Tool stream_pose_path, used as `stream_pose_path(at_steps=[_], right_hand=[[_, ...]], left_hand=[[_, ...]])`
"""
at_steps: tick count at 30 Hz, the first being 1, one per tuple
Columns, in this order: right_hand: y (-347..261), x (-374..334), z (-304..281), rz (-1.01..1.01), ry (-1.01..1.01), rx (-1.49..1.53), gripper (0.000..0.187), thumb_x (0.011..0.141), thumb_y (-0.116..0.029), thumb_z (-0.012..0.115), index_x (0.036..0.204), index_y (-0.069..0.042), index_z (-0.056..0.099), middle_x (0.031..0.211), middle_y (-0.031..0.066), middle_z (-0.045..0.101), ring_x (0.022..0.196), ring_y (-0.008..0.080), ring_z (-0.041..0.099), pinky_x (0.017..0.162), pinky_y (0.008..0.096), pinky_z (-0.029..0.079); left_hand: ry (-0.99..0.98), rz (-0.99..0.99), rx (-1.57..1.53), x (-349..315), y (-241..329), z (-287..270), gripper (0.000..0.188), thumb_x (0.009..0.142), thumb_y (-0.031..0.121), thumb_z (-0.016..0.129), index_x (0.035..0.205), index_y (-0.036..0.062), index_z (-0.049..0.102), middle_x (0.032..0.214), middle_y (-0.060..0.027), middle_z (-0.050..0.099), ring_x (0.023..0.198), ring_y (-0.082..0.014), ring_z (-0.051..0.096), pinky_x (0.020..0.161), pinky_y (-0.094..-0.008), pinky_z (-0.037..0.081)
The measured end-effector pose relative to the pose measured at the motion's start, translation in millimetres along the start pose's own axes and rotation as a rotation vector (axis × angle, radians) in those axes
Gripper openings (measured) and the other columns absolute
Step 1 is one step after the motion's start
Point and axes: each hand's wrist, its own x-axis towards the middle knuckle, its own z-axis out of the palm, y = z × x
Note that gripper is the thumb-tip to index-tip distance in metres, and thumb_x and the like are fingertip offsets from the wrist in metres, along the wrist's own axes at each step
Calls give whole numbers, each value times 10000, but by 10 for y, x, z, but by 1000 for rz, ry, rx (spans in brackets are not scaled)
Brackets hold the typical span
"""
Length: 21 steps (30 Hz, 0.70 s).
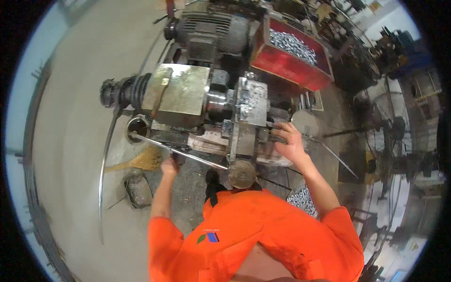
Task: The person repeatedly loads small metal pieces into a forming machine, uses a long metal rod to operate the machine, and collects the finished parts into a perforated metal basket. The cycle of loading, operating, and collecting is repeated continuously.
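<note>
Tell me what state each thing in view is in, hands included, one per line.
Left hand: curled, just below the slanted rod; grip unclear
Right hand: fingers bent, at the right side of the machine; grip unclear
Slanted rod: bare, lower toward its right end
Red box: open-topped, holding small metal parts
Small metal parts: loose, heaped
Motor: running or stopped, cannot tell

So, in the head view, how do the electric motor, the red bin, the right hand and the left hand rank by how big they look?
1. Red bin and electric motor: too close to rank
2. Right hand
3. Left hand, blurred
</note>
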Motion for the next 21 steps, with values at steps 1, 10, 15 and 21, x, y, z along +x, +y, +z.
stream_pose_path(at_steps=[1,10,15,21], right_hand=[[126,-276,-91,81,-17,-19,329,557,-112,617,881,-65,650,1028,119,594,927,327,536,781,398,462],[1598,-1738,-574,574,87,-146,375,572,-130,627,935,-35,650,1111,149,588,1035,326,539,891,376,435],[2811,-2637,-758,948,-101,-450,571,600,-172,674,1146,-63,546,1141,164,562,1076,313,520,936,390,407],[3365,-3290,-649,1177,-332,-653,627,631,-240,685,1202,-66,491,1126,138,556,1044,327,528,895,410,424]], left_hand=[[-38,79,92,103,2,-174,226,710,192,579,912,93,598,915,-142,643,819,-299,633,693,-438,501],[-46,-49,144,54,192,-976,332,773,361,589,988,110,615,948,-143,640,877,-292,625,720,-427,496],[-28,-151,-440,-303,-101,-1326,435,800,241,635,1136,-11,527,848,-159,647,609,-237,643,547,-347,523],[104,-299,-1080,-540,538,-1941,508,867,339,555,1149,-76,476,767,-180,639,524,-221,619,451,-287,489]])
